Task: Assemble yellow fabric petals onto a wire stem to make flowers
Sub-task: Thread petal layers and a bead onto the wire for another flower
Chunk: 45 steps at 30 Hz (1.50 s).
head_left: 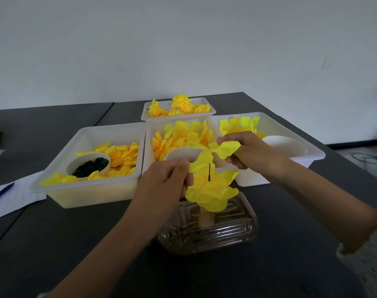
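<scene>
**Petal piece held over the upright stem**

Left hand [170, 179] pinches one end of a yellow petal piece [207, 160]; the wire stem [209, 172] stands vertical — tip up — amid petals. Right hand [245, 151] pinches the other end. No legible writing.

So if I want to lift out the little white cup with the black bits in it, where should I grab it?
Probably by its rim, from above and from the near side. The white cup stands upright and open-topped in the left tray, so a tilt would spill the black bits. Yellow petals crowd its far and right sides, while its near-left rim looks freer for fingers.
</scene>
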Tool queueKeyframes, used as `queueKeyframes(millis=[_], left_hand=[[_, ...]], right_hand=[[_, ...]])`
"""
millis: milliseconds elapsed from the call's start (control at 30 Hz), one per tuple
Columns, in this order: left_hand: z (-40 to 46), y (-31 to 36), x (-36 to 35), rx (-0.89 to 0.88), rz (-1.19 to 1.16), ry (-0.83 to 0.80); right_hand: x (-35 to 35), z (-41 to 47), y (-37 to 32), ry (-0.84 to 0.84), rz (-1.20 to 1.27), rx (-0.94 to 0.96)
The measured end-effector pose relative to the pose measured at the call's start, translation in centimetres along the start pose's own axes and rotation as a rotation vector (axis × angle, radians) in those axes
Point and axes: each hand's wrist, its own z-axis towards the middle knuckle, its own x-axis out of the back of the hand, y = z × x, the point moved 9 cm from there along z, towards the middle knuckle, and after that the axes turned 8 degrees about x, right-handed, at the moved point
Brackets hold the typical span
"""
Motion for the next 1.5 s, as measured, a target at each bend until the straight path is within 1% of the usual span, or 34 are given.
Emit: queueKeyframes(millis=[200,333,500,667,867,1033,1100,1200,1367,1500], left_hand=[[0.4,-1.3,-0.3,0.095,-0.104,-0.042],[0.6,-1.6,-0.6,0.158,-0.160,-0.061],[0.6,-1.2,-0.6,0.151,-0.158,-0.087],[1.0,-0.7,-0.8,0.180,-0.163,-0.099],[1.1,0.2,-0.9,0.078,-0.052,-0.106],[1.4,0.1,-0.7,0.183,-0.097,-0.095],[1.3,0.4,-0.7,0.139,-0.049,-0.101],[0.7,1.2,-0.5,0.009,0.064,-0.080],[0.4,1.1,-0.1,-0.015,0.140,0.002],[0.2,1.9,0.0,-0.045,0.177,0.026]], right_hand=[[-0.4,0.1,-0.2,-0.024,-0.017,0.033],[-0.6,0.1,-0.2,-0.033,0.023,0.026],[-0.7,0.5,-0.4,-0.050,-0.020,0.063],[-0.6,0.7,-0.9,-0.059,-0.082,0.102],[-0.5,0.8,-1.2,-0.079,-0.100,0.108],[-0.3,0.8,-1.6,-0.073,-0.098,0.125],[-0.2,0.8,-1.6,-0.073,-0.098,0.124],[-0.3,0.6,-1.3,-0.070,-0.092,0.116],[0.2,0.6,-1.3,-0.009,-0.034,0.120],[0.6,0.7,-1.6,0.015,-0.007,0.126]])
